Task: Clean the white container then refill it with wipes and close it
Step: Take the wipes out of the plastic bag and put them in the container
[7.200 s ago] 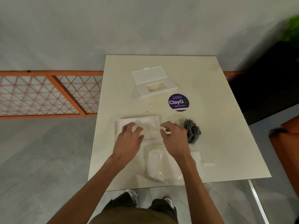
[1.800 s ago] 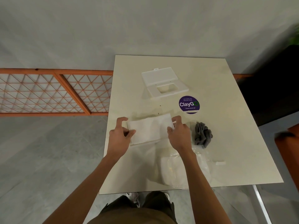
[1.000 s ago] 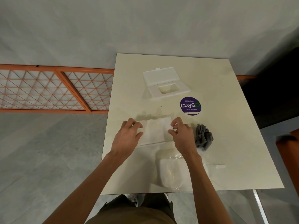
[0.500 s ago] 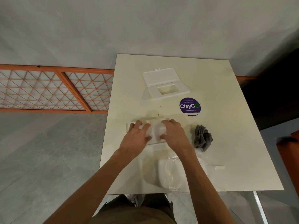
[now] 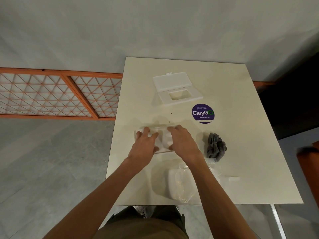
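Observation:
The white container's base [image 5: 137, 135] lies mid-table with a stack of white wipes [image 5: 164, 140] inside it. My left hand [image 5: 145, 145] and my right hand [image 5: 181, 142] both press flat on the wipes, fingers spread and pointing away from me, covering most of the container. Its white lid [image 5: 176, 88], flipped open with a rectangular window, lies apart at the far side of the table. A crumpled grey cloth [image 5: 215, 147] sits to the right of my right hand.
A clear plastic wipes wrapper [image 5: 181, 185] lies near the table's front edge under my right forearm. A round purple ClayGo sticker [image 5: 203, 113] is on the cream table [image 5: 250, 135]. An orange lattice railing [image 5: 51, 95] runs along the left.
My hands held the wipes stack by its ends over the container, then lowered it in. Now both palms have moved inward and press down on top of the wipes.

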Demonstrator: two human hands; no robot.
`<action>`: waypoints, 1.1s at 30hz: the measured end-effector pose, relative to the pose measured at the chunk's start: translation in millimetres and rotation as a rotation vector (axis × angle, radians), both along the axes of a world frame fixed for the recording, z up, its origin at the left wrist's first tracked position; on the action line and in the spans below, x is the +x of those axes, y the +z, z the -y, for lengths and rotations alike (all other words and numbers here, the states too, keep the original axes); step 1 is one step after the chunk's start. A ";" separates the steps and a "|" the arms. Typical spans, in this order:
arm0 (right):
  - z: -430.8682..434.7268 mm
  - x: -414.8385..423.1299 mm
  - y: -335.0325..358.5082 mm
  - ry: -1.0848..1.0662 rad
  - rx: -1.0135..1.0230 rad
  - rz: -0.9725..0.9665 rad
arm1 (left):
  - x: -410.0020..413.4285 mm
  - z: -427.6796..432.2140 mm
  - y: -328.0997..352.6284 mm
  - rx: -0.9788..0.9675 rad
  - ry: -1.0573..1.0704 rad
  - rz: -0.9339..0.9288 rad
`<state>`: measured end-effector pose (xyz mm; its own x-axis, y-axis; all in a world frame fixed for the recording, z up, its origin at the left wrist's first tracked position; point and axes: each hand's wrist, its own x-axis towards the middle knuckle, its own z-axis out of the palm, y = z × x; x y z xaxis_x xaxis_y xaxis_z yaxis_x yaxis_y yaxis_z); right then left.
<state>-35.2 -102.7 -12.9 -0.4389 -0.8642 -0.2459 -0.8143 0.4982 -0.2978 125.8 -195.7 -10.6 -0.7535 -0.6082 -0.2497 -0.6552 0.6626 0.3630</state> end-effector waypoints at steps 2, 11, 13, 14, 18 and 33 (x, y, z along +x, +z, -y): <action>-2.0 2.0 -1.4 0.017 -0.019 0.023 | 1.4 1.1 -0.5 -0.002 -0.007 -0.002; 5.3 13.7 1.7 0.015 0.008 -0.025 | -5.2 -8.9 4.7 -0.140 -0.041 0.084; 5.7 12.5 3.0 0.020 0.018 -0.034 | -6.7 -7.8 5.1 -0.125 -0.041 0.070; 3.3 11.0 4.4 0.019 0.021 -0.031 | -7.4 -9.0 7.0 -0.119 -0.048 0.066; -16.1 1.9 16.7 -0.045 -0.064 0.141 | -5.7 -16.9 11.2 -0.079 0.023 0.016; -234.3 -77.4 -1.3 -0.494 -0.181 0.323 | 0.2 -166.3 -5.6 -0.065 0.261 -0.296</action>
